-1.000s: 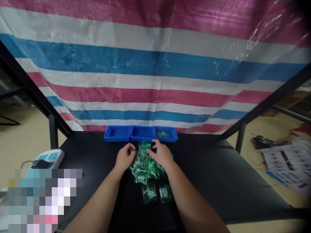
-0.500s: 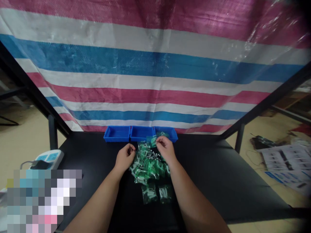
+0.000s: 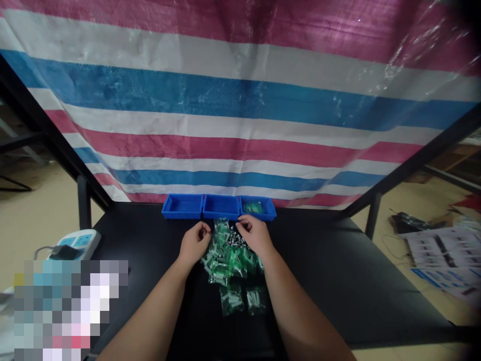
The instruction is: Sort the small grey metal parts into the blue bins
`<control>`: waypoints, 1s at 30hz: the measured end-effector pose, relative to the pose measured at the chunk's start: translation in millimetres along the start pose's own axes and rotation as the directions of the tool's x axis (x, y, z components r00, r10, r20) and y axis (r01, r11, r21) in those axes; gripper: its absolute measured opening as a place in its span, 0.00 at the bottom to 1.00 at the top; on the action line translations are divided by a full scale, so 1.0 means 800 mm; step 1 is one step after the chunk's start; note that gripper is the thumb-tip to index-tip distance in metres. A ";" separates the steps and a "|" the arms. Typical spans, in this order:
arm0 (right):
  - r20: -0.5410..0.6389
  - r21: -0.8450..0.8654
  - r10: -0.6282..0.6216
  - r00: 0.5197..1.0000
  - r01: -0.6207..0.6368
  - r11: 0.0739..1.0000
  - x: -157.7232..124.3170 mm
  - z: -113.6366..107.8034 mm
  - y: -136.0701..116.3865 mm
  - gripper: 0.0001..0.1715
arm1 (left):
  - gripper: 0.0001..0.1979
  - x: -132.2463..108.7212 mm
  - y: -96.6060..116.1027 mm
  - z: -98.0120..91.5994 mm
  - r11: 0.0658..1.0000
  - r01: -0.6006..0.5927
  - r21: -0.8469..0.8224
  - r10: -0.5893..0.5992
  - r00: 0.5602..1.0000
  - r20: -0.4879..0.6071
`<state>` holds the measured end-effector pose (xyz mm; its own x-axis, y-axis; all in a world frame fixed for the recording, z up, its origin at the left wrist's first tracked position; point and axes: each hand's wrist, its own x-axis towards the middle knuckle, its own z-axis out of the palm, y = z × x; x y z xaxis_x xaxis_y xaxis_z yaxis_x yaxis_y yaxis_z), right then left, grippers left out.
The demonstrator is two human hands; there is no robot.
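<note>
A heap of small clear green-tinted bags [image 3: 221, 255] with pale and metal-looking parts lies on the black table. Loose small shiny pieces [image 3: 236, 239] are scattered among its upper bags. Beside the heap's left edge rests my left hand [image 3: 194, 243], its fingers curled in and nothing visible in them. My right hand [image 3: 256, 234] hovers over the upper right of the heap, just in front of the right blue bin [image 3: 268, 215]. Its thumb and fingers are bent but apart, holding nothing that I can see. Inside that bin lies a green bag [image 3: 252, 207].
Left of that bin stand the middle blue bin [image 3: 221, 216] and left blue bin [image 3: 182, 215]. Two separate bags, a left one [image 3: 231, 300] and a right one [image 3: 256, 300], lie nearer me. A power strip [image 3: 80, 243] sits at the left. Behind hangs a striped sheet [image 3: 240, 130].
My right hand has let go of a green bag at the right blue bin and drawn back slightly toward the heap. My left hand stays beside the heap.
</note>
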<state>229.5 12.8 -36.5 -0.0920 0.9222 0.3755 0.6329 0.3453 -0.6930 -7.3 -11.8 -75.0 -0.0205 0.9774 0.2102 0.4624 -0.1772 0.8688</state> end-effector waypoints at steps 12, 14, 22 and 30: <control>0.190 -0.047 -0.160 0.969 0.171 0.984 -0.008 0.026 -0.024 0.12 | 0.05 -0.002 0.008 -0.002 0.995 -0.013 0.102 0.008 0.999 0.049; 0.131 -0.020 -0.144 0.981 0.148 0.989 -0.006 0.025 -0.021 0.10 | 0.06 -0.001 0.007 -0.002 0.994 -0.013 0.107 0.008 0.999 0.051; 0.194 -0.004 -0.109 0.975 0.111 0.994 -0.008 0.032 -0.019 0.12 | 0.07 0.000 0.009 -0.001 0.979 -0.082 0.187 0.086 0.996 -0.011; 0.253 -0.021 -0.192 0.948 0.204 0.979 -0.010 0.042 -0.030 0.14 | 0.09 0.001 0.010 0.002 0.943 -0.152 0.297 0.146 0.988 0.041</control>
<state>189.4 2.7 -43.5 -0.4036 0.8520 0.3335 0.6166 0.5225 -0.5889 -2.1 -12.5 -68.3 0.0837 0.9450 0.3161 0.7025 -0.2809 0.6538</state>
